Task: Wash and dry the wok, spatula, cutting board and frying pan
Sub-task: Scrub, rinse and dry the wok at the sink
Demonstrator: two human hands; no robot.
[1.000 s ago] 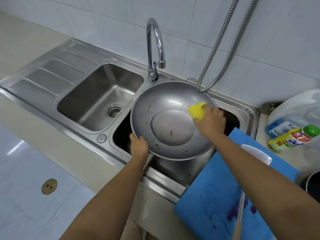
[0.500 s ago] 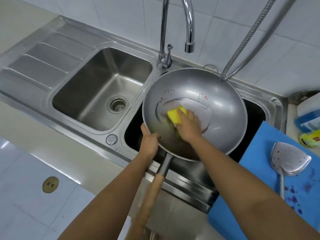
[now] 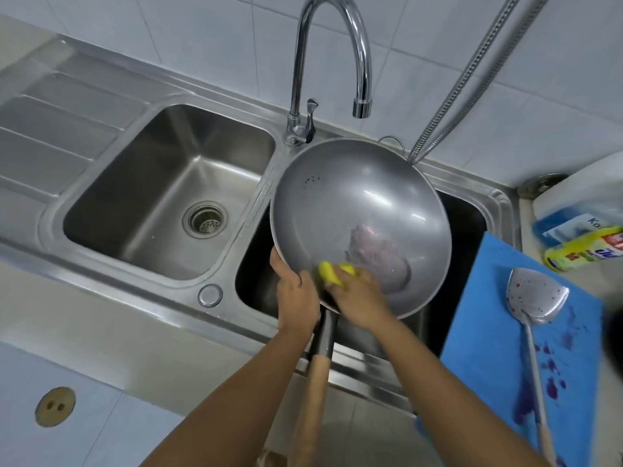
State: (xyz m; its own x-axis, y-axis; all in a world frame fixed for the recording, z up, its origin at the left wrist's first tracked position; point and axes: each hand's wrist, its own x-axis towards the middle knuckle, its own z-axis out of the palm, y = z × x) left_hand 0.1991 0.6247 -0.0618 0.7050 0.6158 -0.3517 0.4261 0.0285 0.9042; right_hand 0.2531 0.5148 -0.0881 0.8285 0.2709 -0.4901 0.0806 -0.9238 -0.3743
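A grey metal wok [image 3: 364,203] with a wooden handle [image 3: 310,409] is tilted over the right sink basin [image 3: 468,224]. My left hand [image 3: 296,298] grips its near rim beside the handle joint. My right hand [image 3: 357,298] holds a yellow sponge [image 3: 332,273] against the inner wall close to that rim. Pinkish foam lies in the wok's bottom, and a few red specks dot its upper left wall. A metal spatula [image 3: 536,298] speckled red lies on the blue cutting board [image 3: 488,332], which carries purple stains, to the right of the sink.
The left basin [image 3: 161,183] with its drain sits beside the wok. A curved tap [image 3: 360,62] arches above, no water running. A metal spray hose [image 3: 472,79] hangs along the tiled wall. Detergent bottles [image 3: 580,244] stand at far right; a dark object shows at the right edge.
My right hand slid the sponge from the wok's far right wall across the bottom to the near rim. Foam now sits in the bottom. The camera moved closer.
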